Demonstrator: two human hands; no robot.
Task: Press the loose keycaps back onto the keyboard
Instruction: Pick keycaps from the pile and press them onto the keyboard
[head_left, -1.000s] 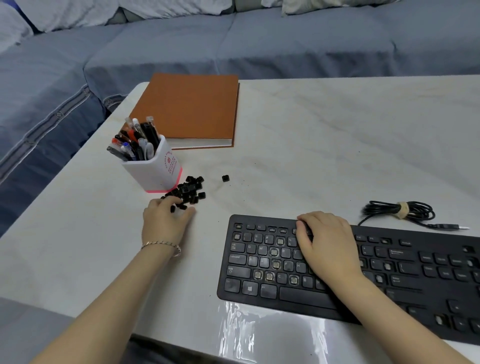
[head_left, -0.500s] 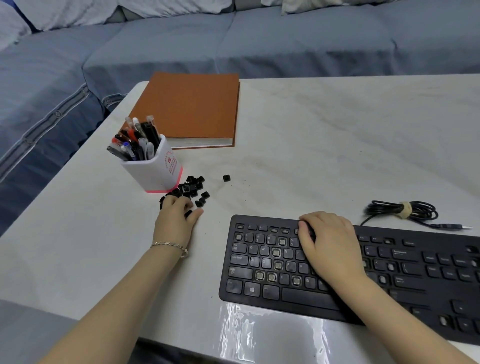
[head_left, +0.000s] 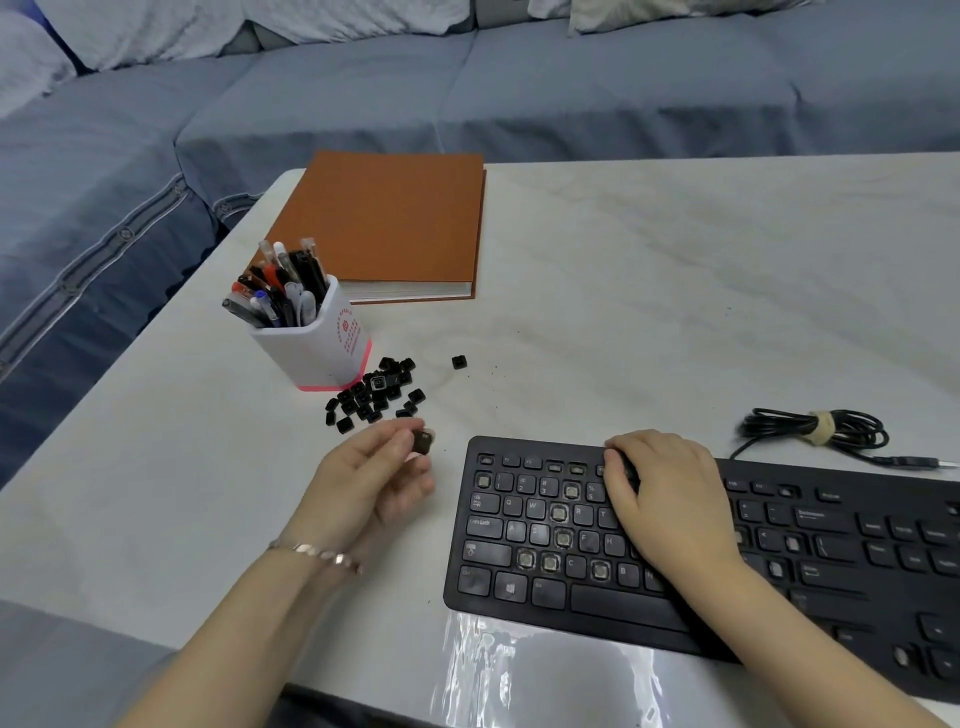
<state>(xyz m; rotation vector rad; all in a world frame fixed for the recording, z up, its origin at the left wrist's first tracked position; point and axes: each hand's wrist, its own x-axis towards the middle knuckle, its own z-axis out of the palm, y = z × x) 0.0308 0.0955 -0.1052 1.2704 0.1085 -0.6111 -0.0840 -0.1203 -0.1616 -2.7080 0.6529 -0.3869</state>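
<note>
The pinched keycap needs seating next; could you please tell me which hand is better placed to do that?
Left, probably. The left hand pinches the keycap just beside the keyboard, close to its empty sockets; the right hand rests on top of it, holding nothing.

A white, grey-veined counter (head_left: 675, 291) fills the view from 3 to 8 o'clock, its glossy near edge reflecting light at 6 o'clock. Behind it, from 9 to 2 o'clock, a blue-grey fabric corner sofa (head_left: 571, 88) carries pale crumpled cushions (head_left: 260, 26).
</note>
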